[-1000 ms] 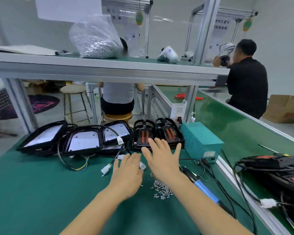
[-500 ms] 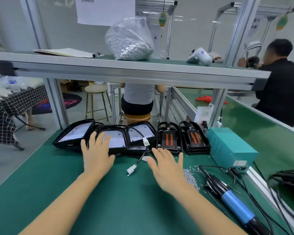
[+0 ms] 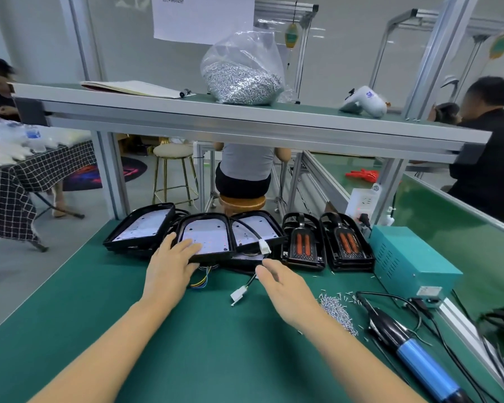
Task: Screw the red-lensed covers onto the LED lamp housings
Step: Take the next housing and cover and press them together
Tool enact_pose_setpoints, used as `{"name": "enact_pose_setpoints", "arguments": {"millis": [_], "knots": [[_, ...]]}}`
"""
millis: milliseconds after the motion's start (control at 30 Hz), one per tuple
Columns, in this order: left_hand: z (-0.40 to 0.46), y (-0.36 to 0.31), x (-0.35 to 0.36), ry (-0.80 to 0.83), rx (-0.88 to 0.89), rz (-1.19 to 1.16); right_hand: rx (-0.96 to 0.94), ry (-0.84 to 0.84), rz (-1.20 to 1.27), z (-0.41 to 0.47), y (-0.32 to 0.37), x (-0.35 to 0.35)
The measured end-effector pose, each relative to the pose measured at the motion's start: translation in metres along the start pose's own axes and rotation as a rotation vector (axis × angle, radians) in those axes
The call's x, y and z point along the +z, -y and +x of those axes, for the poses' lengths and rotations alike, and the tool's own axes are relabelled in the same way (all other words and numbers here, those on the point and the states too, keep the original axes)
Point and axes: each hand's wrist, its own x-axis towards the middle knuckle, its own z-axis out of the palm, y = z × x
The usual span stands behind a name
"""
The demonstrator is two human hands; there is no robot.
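Three black LED lamp housings with white LED boards lie side by side at the back of the green bench: left (image 3: pixel 141 228), middle (image 3: pixel 213 237), right (image 3: pixel 253 228). My left hand (image 3: pixel 169 266) holds the middle housing's near edge, fingers on top and thumb at the rim. My right hand (image 3: pixel 285 286) hovers open just in front of the right housing, holding nothing, beside a cable with a white connector (image 3: pixel 239 295). Two black covers with red lenses (image 3: pixel 303 242) (image 3: pixel 346 242) stand to the right of the housings.
Loose screws (image 3: pixel 336 311) lie right of my right hand. A blue-handled electric screwdriver (image 3: pixel 413 347) and its cables lie at the right. A teal power box (image 3: pixel 405 257) stands behind them. An overhead shelf (image 3: pixel 245 120) carries a bag of screws (image 3: pixel 242 74). People sit beyond.
My left hand swung left from beside the right hand onto the middle housing and now takes hold of its near edge. My right hand drew back slightly toward the connector cable. The camera moved closer.
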Motion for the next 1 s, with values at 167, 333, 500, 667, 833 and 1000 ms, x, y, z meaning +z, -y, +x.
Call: {"name": "enact_pose_setpoints", "arguments": {"millis": [167, 333, 500, 667, 833, 1000], "knots": [[-0.036, -0.026, -0.025, -0.205, 0.146, -0.087, 0.115, 0.078, 0.490, -0.001, 0.017, 0.002], [-0.076, -0.065, -0.036, -0.232, 0.302, -0.006, 0.168, 0.236, 0.893, -0.008, 0.019, 0.004], [-0.115, -0.082, -0.038, -0.181, 0.451, -0.133, 0.203, 0.164, 1.033, -0.031, -0.006, 0.000], [-0.121, -0.067, -0.046, -0.185, -0.014, -0.744, 0.264, 0.109, 1.004, -0.057, -0.034, -0.015], [-0.108, -0.048, -0.033, 0.082, -0.571, -0.806, 0.288, 0.146, 0.956, -0.073, -0.033, -0.015], [-0.110, -0.057, -0.028, 0.151, -0.657, -1.033, 0.306, 0.178, 0.853, -0.079, -0.027, -0.006]]}}
